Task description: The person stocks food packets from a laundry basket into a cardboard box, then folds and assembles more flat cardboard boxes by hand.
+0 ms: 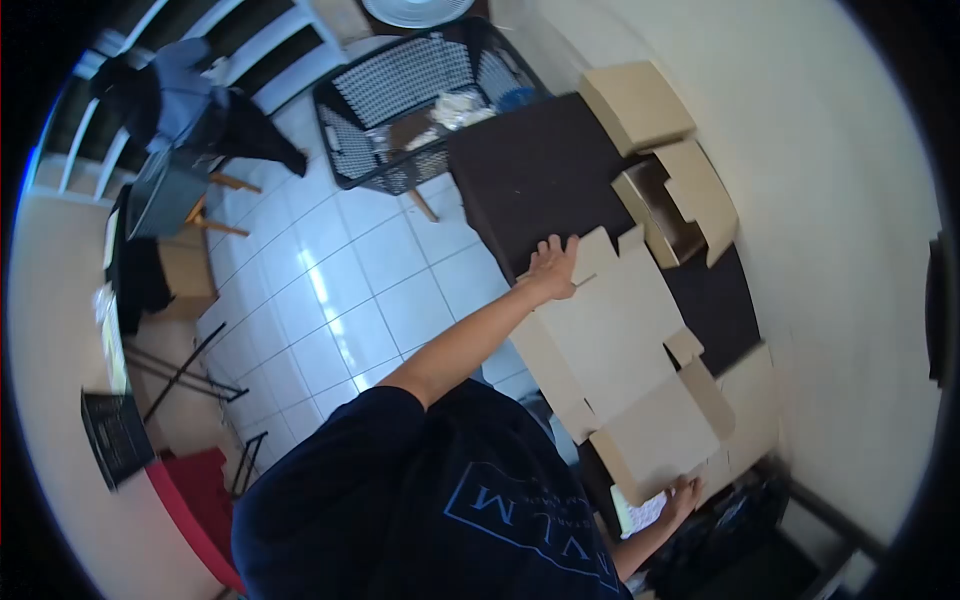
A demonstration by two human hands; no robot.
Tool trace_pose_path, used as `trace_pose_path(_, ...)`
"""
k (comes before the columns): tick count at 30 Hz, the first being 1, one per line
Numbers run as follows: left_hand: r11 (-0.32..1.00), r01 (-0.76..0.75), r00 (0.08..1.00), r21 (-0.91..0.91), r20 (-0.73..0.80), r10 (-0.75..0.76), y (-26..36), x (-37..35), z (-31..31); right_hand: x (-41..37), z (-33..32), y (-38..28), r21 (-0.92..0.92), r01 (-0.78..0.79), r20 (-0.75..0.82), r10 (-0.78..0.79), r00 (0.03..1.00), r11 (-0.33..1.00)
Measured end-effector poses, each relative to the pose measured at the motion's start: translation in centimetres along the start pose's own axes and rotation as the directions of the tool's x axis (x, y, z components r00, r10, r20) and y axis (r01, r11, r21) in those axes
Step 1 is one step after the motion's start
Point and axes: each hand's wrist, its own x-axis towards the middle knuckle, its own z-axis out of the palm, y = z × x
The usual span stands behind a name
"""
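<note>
A flat, unfolded cardboard box (625,320) with cut flaps lies over the dark table, its near panel (655,435) creased. My left hand (552,268) rests on a flap at the far left end of the cardboard, its fingers spread. At the opposite end, my right hand (683,497) has its fingers curled at the edge of the near panel. Beneath that edge shows a pale patterned sheet (640,515). Another piece of cardboard (750,405) lies partly under the right side of the box.
A closed cardboard box (637,105) and a partly folded one (712,190) stand on the dark tablecloth (540,165) by the wall. Beyond the table is a black plastic basket (350,135) with items inside. A person (185,100) stands near white shelves, beside a grey chair (170,195).
</note>
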Motion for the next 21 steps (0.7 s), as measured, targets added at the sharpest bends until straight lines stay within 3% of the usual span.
trace_pose_path(3,0.999,-0.028,0.999,-0.039,0.032,0.029,-0.1,-0.4,0.5,-0.2,-0.5,-2.1,-0.141,0.054,0.034,-0.050,0.998,0.989)
trace_pose_path(5,0.997,-0.059,0.997,-0.057,0.037,0.061,0.3,-1.1,0.0,2.2,-2.2,-1.1,-0.270,0.211,0.021,-0.213,0.977,0.939)
trace_pose_path(7,0.975,0.029,0.998,-0.222,0.063,-0.016,0.2,-1.8,-1.7,3.5,-1.9,-1.7,-0.531,0.485,-0.053,-0.598,0.800,0.695)
trace_pose_path(9,0.955,0.002,0.996,-0.297,0.084,0.024,-1.0,-1.9,-1.0,2.4,-1.2,-6.5,-0.671,0.192,-0.149,-0.384,0.911,0.716)
trace_pose_path(11,0.876,-0.071,0.997,-0.477,0.002,0.082,-2.1,-2.1,-0.1,3.7,-1.1,-8.5,-0.791,0.222,-0.118,-0.499,0.858,0.570)
trace_pose_path(12,0.875,-0.071,0.996,-0.480,0.014,0.089,-2.8,-2.6,0.1,3.6,-0.5,-10.0,-0.821,0.196,-0.136,-0.517,0.845,0.537)
trace_pose_path(14,0.782,0.041,0.983,-0.622,0.167,0.080,-4.2,-3.2,-0.1,5.5,-0.5,-11.4,-0.864,0.164,-0.154,-0.561,0.813,0.476)
trace_pose_path(15,0.783,0.037,0.981,-0.621,0.171,0.090,-5.0,-3.5,-0.1,7.9,-1.3,-11.2,-0.881,0.154,-0.155,-0.582,0.798,0.447)
trace_pose_path(17,0.535,0.130,0.936,-0.835,0.281,0.211,-6.7,-4.4,0.5,9.6,-0.2,-13.5,-0.861,0.129,-0.175,-0.524,0.834,0.492)
trace_pose_path(18,0.538,0.138,0.930,-0.832,0.296,0.220,-7.9,-4.7,1.3,10.4,0.8,-14.2,-0.877,0.143,-0.172,-0.577,0.799,0.459)
trace_pose_path(20,0.449,0.324,0.795,-0.833,0.497,0.349,-10.0,-5.6,3.2,10.9,3.1,-16.0,-0.899,0.173,-0.143,-0.644,0.751,0.402)
trace_pose_path(21,0.456,0.330,0.783,-0.826,0.510,0.357,-9.9,-6.6,2.9,10.7,4.5,-17.5,-0.904,0.192,-0.122,-0.661,0.740,0.383)
